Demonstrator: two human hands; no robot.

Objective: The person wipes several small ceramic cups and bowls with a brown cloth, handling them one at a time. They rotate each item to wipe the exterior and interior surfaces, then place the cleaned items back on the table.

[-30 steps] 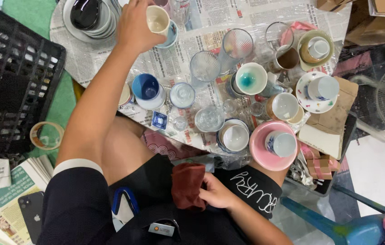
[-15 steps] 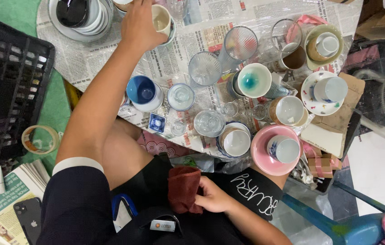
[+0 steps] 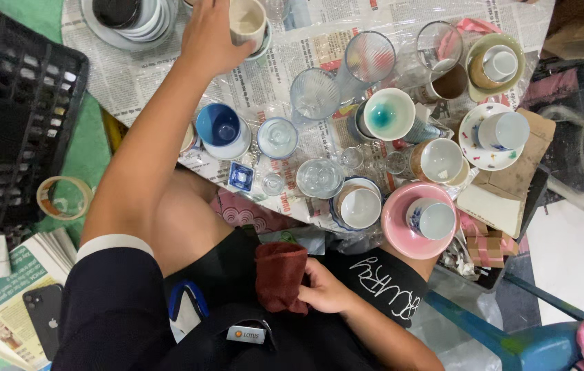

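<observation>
Left hand (image 3: pixel 209 34) is stretched far across the counter (image 3: pixel 134 75), fingers closed around a cream cup (image 3: pixel 247 19) just above a saucer (image 3: pixel 261 45). Right hand (image 3: pixel 326 288) rests in the lap, gripping a dark red cloth (image 3: pixel 280 275). Seemingly the cup is being placed; lowering it squarely onto the saucer comes next.

Newspaper-covered floor (image 3: pixel 134 75) — cups, glasses (image 3: pixel 314 93), saucers, black crate (image 3: pixel 10 110).

We see a cream cup (image 3: pixel 247 20), a dark red cloth (image 3: pixel 280 276), a pink saucer (image 3: pixel 402 227), a blue-lined cup (image 3: pixel 219 128), a teal-centred white bowl (image 3: pixel 388 113), a white plate (image 3: pixel 474 148) with coloured flecks, and a black crate (image 3: pixel 10 117) far left.
</observation>
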